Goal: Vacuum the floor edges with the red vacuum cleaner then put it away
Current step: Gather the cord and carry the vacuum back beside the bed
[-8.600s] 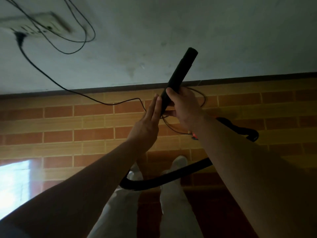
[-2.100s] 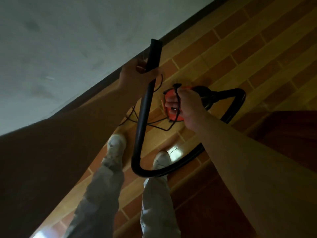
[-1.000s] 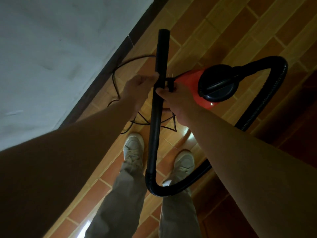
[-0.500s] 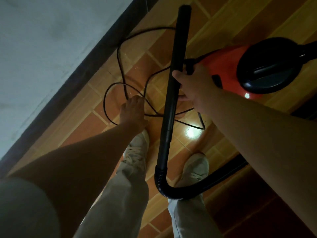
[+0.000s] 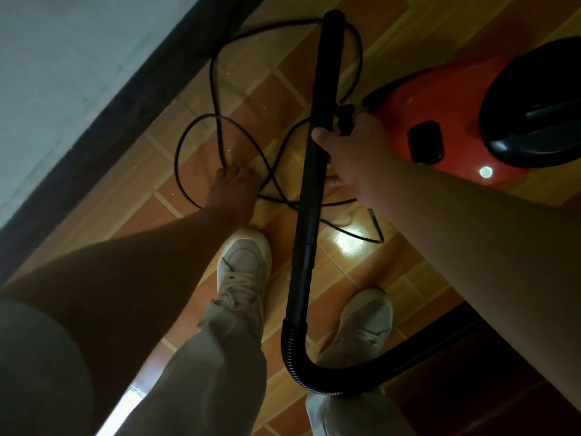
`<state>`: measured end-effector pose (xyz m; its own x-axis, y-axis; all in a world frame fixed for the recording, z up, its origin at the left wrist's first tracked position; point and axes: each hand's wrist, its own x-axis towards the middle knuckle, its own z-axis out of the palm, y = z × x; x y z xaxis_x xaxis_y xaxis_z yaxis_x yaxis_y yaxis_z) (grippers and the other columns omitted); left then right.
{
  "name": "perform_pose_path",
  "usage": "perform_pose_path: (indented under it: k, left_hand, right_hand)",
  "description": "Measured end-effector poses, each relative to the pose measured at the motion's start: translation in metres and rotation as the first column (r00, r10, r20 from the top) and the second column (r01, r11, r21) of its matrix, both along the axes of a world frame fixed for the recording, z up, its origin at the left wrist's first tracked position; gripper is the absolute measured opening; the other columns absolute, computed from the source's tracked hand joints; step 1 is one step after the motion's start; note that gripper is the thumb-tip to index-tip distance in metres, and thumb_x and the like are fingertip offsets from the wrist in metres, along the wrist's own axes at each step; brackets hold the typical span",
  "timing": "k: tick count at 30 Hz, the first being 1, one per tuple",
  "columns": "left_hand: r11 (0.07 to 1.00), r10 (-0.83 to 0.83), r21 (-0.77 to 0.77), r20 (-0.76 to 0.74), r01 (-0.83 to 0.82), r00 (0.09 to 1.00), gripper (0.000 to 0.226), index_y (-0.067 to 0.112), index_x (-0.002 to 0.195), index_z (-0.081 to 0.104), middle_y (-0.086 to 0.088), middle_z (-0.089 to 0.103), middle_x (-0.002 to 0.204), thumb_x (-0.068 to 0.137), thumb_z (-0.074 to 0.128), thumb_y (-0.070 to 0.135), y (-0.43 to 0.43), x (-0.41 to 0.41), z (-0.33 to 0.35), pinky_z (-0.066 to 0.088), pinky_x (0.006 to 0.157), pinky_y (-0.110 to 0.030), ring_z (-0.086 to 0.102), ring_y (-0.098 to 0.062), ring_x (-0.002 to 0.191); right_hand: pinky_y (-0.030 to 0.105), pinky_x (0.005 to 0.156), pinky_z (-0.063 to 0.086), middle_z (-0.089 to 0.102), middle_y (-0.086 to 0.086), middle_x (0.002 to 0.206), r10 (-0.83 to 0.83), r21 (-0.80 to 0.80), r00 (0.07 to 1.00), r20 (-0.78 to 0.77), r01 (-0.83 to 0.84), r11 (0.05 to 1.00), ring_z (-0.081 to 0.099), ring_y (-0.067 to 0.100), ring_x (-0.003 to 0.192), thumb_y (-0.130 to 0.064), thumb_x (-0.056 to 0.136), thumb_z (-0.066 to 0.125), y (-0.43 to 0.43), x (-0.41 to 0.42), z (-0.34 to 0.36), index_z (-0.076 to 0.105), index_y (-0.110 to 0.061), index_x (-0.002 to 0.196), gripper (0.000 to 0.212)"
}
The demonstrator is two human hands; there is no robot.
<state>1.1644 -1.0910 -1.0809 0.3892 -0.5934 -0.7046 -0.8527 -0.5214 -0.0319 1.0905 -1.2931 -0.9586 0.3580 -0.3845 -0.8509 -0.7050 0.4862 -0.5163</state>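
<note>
The right hand (image 5: 355, 158) is clenched around the long black rigid vacuum wand (image 5: 311, 190), with the black plug (image 5: 345, 119) of the power cord pinched against it. The left hand (image 5: 234, 190) reaches down to the tangled black power cord (image 5: 217, 99) on the floor; its fingertips are hidden among the loops, so I cannot tell whether it grips the cord. Nearest, the black ribbed hose (image 5: 301, 369) curves over two pale sneakers. Just right of the clenched hand sits the red vacuum cleaner with a black lid (image 5: 446, 92), cut off at the frame edge, on orange-brown floor tiles (image 5: 261, 99).
</note>
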Motion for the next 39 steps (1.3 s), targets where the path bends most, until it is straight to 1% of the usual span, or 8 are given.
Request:
perform_pose_path:
  k: [5, 11, 16, 20, 25, 30, 35, 39]
  left_hand:
    - [0.997, -0.020, -0.074, 0.006, 0.021, 1.000, 0.042, 0.006, 0.135, 0.047, -0.018, 0.066, 0.120, 0.093, 0.052, 0.007, -0.006, 0.008, 0.020, 0.036, 0.100, -0.039, 0.056, -0.035, 0.113]
    - [0.985, -0.159, 0.057, -0.054, 0.162, 0.986, 0.084, 0.014, 0.153, 0.029, -0.013, 0.038, 0.154, 0.088, 0.073, 0.045, 0.001, 0.013, 0.013, 0.034, 0.109, -0.042, 0.039, -0.032, 0.139]
    - [0.980, -0.198, -0.007, 0.043, 0.198, 0.979, 0.063, 0.018, 0.151, 0.036, -0.017, 0.039, 0.147, 0.095, 0.063, 0.032, 0.007, 0.008, 0.003, 0.037, 0.104, -0.045, 0.038, -0.035, 0.133]
    - [0.956, -0.292, -0.005, 0.042, 0.292, 0.956, 0.056, 0.013, 0.149, 0.041, -0.013, 0.046, 0.146, 0.095, 0.056, 0.025, 0.008, 0.008, 0.012, 0.034, 0.109, -0.042, 0.044, -0.031, 0.133]
    - [0.996, 0.064, -0.048, -0.183, -0.074, 0.981, 0.022, 0.013, 0.122, 0.049, -0.005, 0.064, 0.085, 0.102, 0.046, 0.021, -0.009, 0.019, 0.051, 0.046, 0.065, -0.034, 0.060, -0.024, 0.076]
    - [0.929, 0.331, -0.081, -0.248, -0.360, 0.910, 0.026, 0.014, 0.115, 0.057, -0.008, 0.064, 0.102, 0.103, 0.042, 0.031, -0.040, 0.031, 0.118, 0.054, 0.072, -0.038, 0.062, -0.026, 0.086]
    - [0.796, 0.504, -0.112, -0.422, -0.595, 0.754, 0.019, 0.016, 0.103, 0.049, -0.001, 0.051, 0.088, 0.101, 0.045, 0.035, -0.090, 0.024, 0.185, 0.033, 0.061, -0.034, 0.050, -0.021, 0.078]
    - [0.726, 0.517, -0.012, -0.651, -0.688, 0.557, 0.048, 0.018, 0.114, 0.046, 0.003, 0.056, 0.100, 0.084, 0.075, 0.042, -0.126, 0.005, 0.222, 0.043, 0.062, -0.029, 0.054, -0.009, 0.085]
  right_hand:
    - [0.044, 0.076, 0.063, 0.062, 0.001, 0.109, 0.071, -0.079, 0.997, 0.000, -0.071, 0.994, 0.067, 0.020, 0.100, -0.023, 0.095, 0.069, 0.010, 0.001, -0.002, 0.053, -0.013, 0.124, 0.034]
    - [0.051, 0.080, 0.061, 0.065, 0.003, 0.108, 0.096, -0.127, 0.995, 0.013, -0.094, 0.987, 0.069, 0.022, 0.099, -0.030, 0.090, 0.073, 0.014, 0.003, -0.008, 0.055, -0.017, 0.116, 0.035]
    - [0.051, 0.083, 0.061, 0.063, 0.004, 0.117, 0.113, -0.192, 0.993, 0.023, -0.107, 0.976, 0.067, 0.025, 0.106, -0.032, 0.092, 0.072, 0.024, 0.000, -0.022, 0.051, -0.016, 0.129, 0.045]
    - [0.052, 0.081, 0.060, 0.063, -0.001, 0.108, 0.110, -0.214, 0.993, 0.030, -0.101, 0.972, 0.068, 0.025, 0.101, -0.032, 0.089, 0.073, 0.026, -0.004, -0.022, 0.052, -0.024, 0.116, 0.034]
    - [0.051, 0.075, 0.062, 0.066, 0.003, 0.104, 0.076, -0.188, 0.997, 0.029, -0.069, 0.980, 0.071, 0.025, 0.093, -0.030, 0.089, 0.073, 0.019, -0.006, -0.005, 0.053, -0.029, 0.101, 0.023]
    - [0.048, 0.079, 0.063, 0.065, -0.002, 0.104, -0.015, -0.156, 0.998, 0.060, 0.024, 0.987, 0.071, 0.020, 0.096, -0.021, 0.092, 0.072, 0.008, -0.012, 0.031, 0.050, -0.018, 0.122, 0.037]
    - [0.046, 0.088, 0.059, 0.070, 0.003, 0.106, -0.038, -0.099, 0.997, 0.065, 0.045, 0.994, 0.070, 0.022, 0.101, -0.022, 0.095, 0.069, 0.002, -0.022, 0.065, 0.061, -0.020, 0.112, 0.019]
    - [0.044, 0.081, 0.060, 0.073, 0.003, 0.099, -0.164, -0.045, 0.984, 0.061, 0.167, 0.985, 0.072, 0.023, 0.092, -0.018, 0.096, 0.068, -0.016, -0.028, 0.090, 0.066, -0.023, 0.098, 0.006]
